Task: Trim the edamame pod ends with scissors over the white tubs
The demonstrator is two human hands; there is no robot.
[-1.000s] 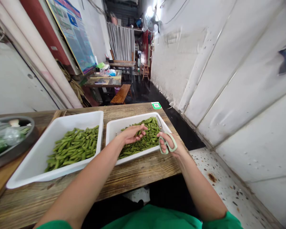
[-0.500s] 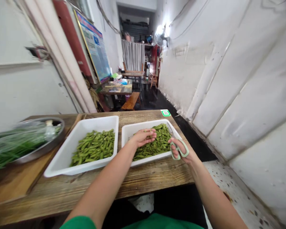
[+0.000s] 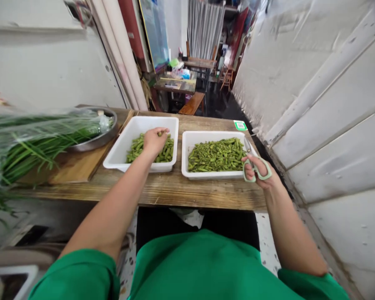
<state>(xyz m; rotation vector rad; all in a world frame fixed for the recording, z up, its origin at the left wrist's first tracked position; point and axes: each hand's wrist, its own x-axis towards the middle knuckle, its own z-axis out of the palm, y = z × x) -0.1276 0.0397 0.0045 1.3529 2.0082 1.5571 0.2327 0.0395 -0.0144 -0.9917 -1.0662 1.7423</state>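
My left hand (image 3: 155, 141) is over the left white tray (image 3: 114, 157), its fingers curled together with a bit of green, an edamame pod, showing between them. Below it lies a heap of edamame pods (image 3: 134, 153), partly hidden by the hand and wrist. My right hand (image 3: 258, 168) has its fingers through the pale green handles of a pair of scissors (image 3: 263, 176), whose blades point away over the right tray's right end. More edamame pods (image 3: 217, 156) spread across the right white tray (image 3: 212, 175).
Both trays stand on a wooden table (image 3: 175, 192). To the left, bagged green stalks (image 3: 50, 141) lie over a metal basin (image 3: 93, 143) and a wooden board (image 3: 78, 164). A green-edged code card (image 3: 240, 125) lies at the far right corner. Beyond is a bench (image 3: 192, 103).
My left hand has moved left from the right tray to over the left tray. The right hand keeps the scissors beside the right tray. The view has tilted down and shifted left.
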